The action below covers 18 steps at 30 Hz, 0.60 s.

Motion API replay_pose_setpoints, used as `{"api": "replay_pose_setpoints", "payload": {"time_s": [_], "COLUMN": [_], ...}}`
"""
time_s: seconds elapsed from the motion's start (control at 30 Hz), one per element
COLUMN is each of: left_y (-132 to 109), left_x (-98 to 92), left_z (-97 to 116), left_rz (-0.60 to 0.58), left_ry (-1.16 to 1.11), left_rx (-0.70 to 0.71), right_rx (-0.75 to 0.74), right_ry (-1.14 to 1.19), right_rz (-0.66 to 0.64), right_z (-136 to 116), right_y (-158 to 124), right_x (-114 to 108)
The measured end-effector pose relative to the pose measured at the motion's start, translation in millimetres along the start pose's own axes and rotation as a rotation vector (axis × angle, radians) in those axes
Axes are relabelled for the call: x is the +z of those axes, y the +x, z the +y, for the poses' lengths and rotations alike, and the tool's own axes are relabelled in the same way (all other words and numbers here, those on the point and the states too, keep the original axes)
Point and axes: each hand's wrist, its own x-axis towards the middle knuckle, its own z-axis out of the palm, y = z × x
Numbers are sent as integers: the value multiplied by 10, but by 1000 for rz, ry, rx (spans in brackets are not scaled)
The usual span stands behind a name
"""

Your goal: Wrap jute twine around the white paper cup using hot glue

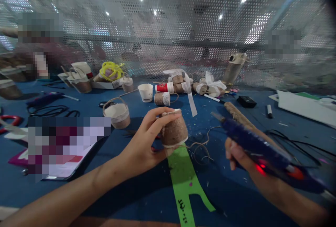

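Gripping a twine-wrapped cup at centre, the left hand is near the glue gun the right hand clutches; its nozzle could burn fingers.

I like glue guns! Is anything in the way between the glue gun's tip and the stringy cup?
Nothing visible. The glue gun in the right hand and the string-wrapped cup in the left hand have open air between them; loose string lies lower, on the blue table.
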Motion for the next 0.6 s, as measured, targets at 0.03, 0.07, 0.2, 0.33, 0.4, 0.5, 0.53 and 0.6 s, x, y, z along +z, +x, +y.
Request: {"api": "replay_pose_setpoints", "payload": {"time_s": [0.03,0.07,0.2,0.33,0.4,0.5,0.53,0.6], "left_y": [2,4,15,37,46,48,47,46], "left_x": [0,1,3,-6,-14,-28,-32,-39], "left_z": [-3,-9,-43,-73,-78,-71,-67,-55], "left_rz": [5,9,9,2,14,45,49,57], "left_ry": [2,8,55,48,45,51,54,61], "left_rx": [11,20,67,182,225,260,268,284], "right_rx": [-53,-114,-236,-196,-179,-166,-161,-153], "right_ry": [-11,-22,-52,-110,-112,-110,-112,-117], "right_rz": [-89,-175,-349,-437,-469,-467,-468,-480], "right_z": [-15,-28,-24,13,14,9,10,20], "right_y": [-8,-12,-13,-9,-8,-11,-14,-21], "right_x": [15,26,23,-5,-8,-2,0,1]}}
